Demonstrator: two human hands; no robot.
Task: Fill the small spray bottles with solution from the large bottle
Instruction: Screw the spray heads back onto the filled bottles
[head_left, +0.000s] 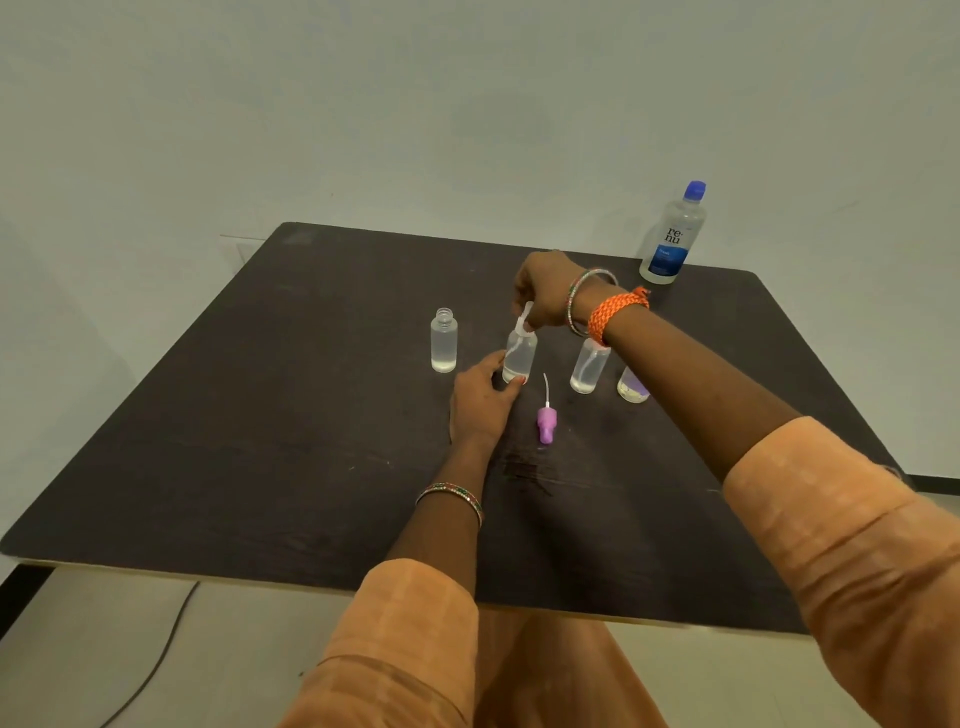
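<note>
Several small clear spray bottles stand mid-table. My left hand (480, 397) grips the base of the middle bottle (519, 358), which holds a little liquid. Above it, my right hand (545, 293) pinches a white spray head (524, 319) sitting at that bottle's neck. An open, capless bottle (443, 343) stands to the left. Another bottle (587, 369) stands to the right, its top hidden by my wrist, and a fourth (632, 387) shows partly under my forearm. A purple spray head (546, 418) with its tube lies on the table. The large blue-capped solution bottle (672, 236) stands upright at the far right corner.
The dark wooden table (260, 415) sits against a pale wall. A wet smear (524, 473) marks the surface near my left wrist. A cable (156, 660) runs across the floor below the table's front edge.
</note>
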